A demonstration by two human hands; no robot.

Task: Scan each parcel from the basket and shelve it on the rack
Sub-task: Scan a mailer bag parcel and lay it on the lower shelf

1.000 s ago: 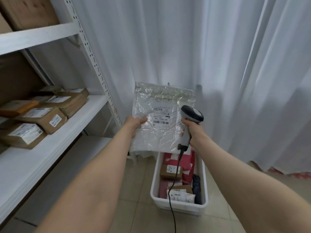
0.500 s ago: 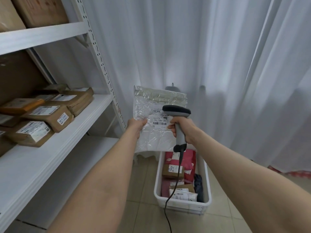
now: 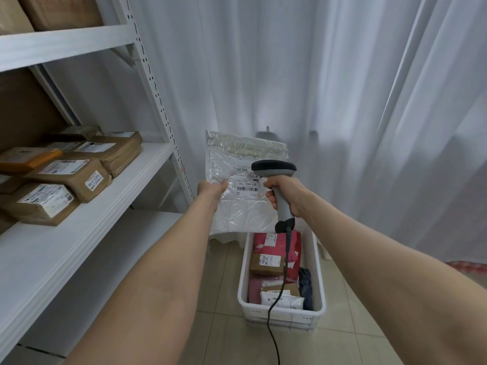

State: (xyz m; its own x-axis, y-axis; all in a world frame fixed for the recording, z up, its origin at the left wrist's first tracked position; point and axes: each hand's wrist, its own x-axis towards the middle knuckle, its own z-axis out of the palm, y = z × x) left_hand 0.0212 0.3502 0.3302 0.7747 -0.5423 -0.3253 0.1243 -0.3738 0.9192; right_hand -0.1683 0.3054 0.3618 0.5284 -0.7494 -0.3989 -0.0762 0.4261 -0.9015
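My left hand pinches the left edge of a clear plastic mailer parcel, held upright with its white barcode label facing me. My right hand grips the handle of a grey barcode scanner, whose head points left across the label. The scanner's black cable hangs down over a white basket on the floor, which holds red bags, a small brown box and several other parcels. The white rack stands on my left.
Several brown cardboard parcels with labels lie on the rack's middle shelf toward the back. Larger boxes sit on the top shelf. White curtains hang behind everything. The floor is beige tile.
My right hand swung the scanner left, from beside the parcel to in front of its label. The view turned slightly, so the rack and basket shifted right.
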